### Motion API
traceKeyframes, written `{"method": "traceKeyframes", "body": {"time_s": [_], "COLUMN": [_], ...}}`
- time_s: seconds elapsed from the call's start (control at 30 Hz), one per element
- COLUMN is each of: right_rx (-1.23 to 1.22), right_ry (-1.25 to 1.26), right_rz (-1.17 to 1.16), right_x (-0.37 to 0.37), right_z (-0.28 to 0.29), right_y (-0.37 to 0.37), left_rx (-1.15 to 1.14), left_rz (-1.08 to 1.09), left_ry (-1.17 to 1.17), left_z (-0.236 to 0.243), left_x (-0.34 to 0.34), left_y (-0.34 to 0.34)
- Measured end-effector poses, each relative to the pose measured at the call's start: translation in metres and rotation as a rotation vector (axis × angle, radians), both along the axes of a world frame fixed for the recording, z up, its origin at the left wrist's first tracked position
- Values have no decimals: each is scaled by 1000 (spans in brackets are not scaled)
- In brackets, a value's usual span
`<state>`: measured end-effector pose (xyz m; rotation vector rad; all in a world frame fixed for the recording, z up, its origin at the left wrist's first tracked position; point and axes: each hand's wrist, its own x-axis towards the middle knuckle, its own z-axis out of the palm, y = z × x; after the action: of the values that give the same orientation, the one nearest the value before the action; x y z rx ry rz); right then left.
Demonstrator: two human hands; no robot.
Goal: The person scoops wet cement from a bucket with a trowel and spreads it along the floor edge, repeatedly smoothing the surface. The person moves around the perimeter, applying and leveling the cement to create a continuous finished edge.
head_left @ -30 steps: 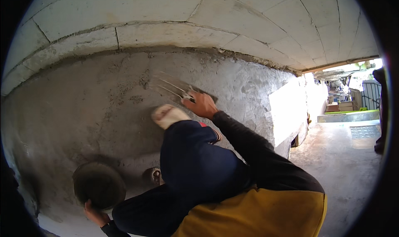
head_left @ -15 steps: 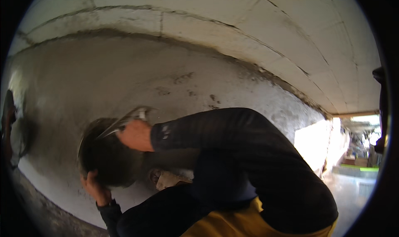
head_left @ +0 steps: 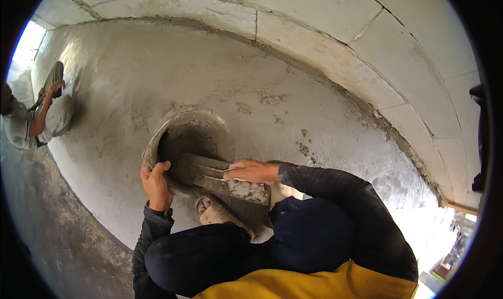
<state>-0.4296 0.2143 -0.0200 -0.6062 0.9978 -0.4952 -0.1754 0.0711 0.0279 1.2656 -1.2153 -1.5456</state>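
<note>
At left, a co-worker [head_left: 41, 120] was present; near centre, your left hand [head_left: 157, 186] gripped a bucket [head_left: 217, 128] containing dark mortar [head_left: 178, 140], your right hand [head_left: 251, 172] a trowel [head_left: 230, 188] overlapping it.

You've got a round, mortar-crusted grey bucket [head_left: 220, 130], open mouth facing you, dark grey mortar [head_left: 177, 140] inside. Your left hand [head_left: 156, 186] grips its rim. Your right hand [head_left: 252, 172] holds a flat, rectangular, mortar-smeared grey trowel [head_left: 238, 190] by its handle, blade slanted, far end in the bucket's mouth, near end outside the rim.
</note>
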Motion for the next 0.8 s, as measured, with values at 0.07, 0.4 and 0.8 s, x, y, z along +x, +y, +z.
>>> {"method": "traceKeyframes", "body": {"time_s": [0.07,0.4,0.8], "right_rx": [14,-76,-366], "right_ry": [-41,1516,1504], "right_rz": [-36,111,16], "right_x": [-20,-246,-255], "right_z": [2,-1,-91], "right_y": [10,93,67], "left_rx": [37,236,201], "left_rz": [52,254,332], "left_ry": [35,43,-187], "left_z": [2,-2,-29], "left_x": [0,50,77], "left_y": [-1,-5,-18]}}
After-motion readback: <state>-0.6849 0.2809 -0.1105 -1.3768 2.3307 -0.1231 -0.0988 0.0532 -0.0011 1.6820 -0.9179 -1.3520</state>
